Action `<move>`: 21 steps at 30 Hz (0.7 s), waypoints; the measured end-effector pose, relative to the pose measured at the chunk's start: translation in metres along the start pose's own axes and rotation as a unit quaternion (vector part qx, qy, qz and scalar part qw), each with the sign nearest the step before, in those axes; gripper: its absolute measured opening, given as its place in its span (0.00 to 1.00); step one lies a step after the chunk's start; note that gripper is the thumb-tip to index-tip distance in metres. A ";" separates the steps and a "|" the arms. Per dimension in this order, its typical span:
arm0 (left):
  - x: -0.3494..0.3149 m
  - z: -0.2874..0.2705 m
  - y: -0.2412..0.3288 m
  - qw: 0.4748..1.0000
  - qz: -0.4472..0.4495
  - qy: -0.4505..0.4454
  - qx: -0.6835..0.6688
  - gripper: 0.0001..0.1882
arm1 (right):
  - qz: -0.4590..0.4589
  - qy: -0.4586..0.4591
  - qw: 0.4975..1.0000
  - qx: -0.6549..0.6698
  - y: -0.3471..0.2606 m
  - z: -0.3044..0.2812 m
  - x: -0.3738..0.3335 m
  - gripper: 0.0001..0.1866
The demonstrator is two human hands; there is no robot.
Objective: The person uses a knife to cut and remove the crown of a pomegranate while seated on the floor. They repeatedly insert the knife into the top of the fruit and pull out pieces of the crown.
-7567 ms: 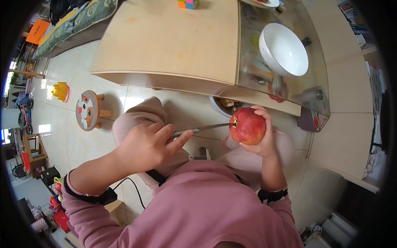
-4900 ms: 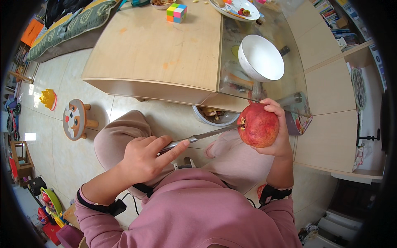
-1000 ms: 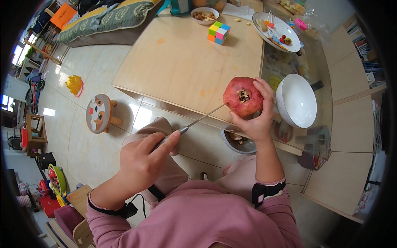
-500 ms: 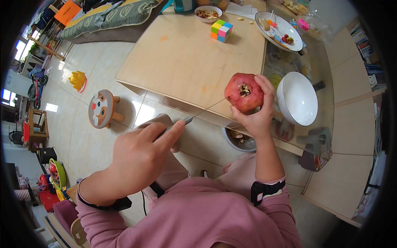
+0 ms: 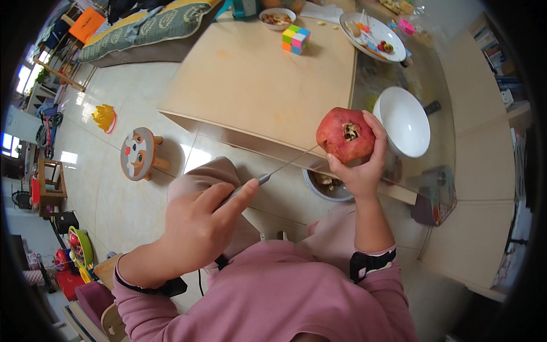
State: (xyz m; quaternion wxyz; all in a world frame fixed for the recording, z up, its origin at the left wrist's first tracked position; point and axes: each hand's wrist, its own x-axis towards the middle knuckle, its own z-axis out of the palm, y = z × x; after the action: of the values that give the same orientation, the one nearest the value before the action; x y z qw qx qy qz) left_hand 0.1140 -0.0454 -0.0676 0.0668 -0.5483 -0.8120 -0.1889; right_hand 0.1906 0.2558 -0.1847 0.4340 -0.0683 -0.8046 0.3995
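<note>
My left hand point(image 5: 200, 219) is closed round the grey handle of a knife point(image 5: 264, 179), its forefinger stretched along the top. The thin blade points up and to the right, its tip at the lower left side of a red pomegranate point(image 5: 333, 134); whether it has gone into the skin I cannot tell. My right hand point(image 5: 369, 162) grips the pomegranate from the right and below, thumb in front. The fruit's crown end faces up, with a small, dark-edged opening in it. Just right of that hand, a white bowl point(image 5: 403, 122) stands tilted in view.
Below the fruit, a grey bin point(image 5: 319, 191) holds scraps. On the wooden table point(image 5: 250, 80) are a colourful puzzle cube point(image 5: 296, 39), a bowl of food point(image 5: 276, 19) and a white plate point(image 5: 356, 23) with small fruits. A dog-faced stool point(image 5: 138, 154) and yellow paper crown point(image 5: 103, 118) are on the floor.
The pomegranate and my right hand have shifted slightly right and down in view. My left hand with the knife has moved a little right and down. The view itself has shifted.
</note>
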 end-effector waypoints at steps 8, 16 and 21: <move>-0.042 0.029 0.035 0.997 0.062 0.000 -0.052 0.33 | 0.126 0.047 0.987 0.087 -0.032 -0.048 -0.085 0.50; -0.086 0.072 0.043 0.993 0.067 -0.058 -0.074 0.29 | 0.258 0.105 0.942 0.188 -0.052 -0.071 -0.136 0.51; -0.106 0.105 0.038 0.966 -0.014 -0.257 0.000 0.27 | 0.182 0.175 0.936 0.247 -0.068 -0.102 -0.124 0.51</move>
State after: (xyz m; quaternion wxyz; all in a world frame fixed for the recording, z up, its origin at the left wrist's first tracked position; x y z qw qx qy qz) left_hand 0.2008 -0.0848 -0.1890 -0.1468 -0.5672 -0.8093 -0.0420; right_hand 0.3601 0.2130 -0.1854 0.4907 -0.1726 -0.5658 0.6397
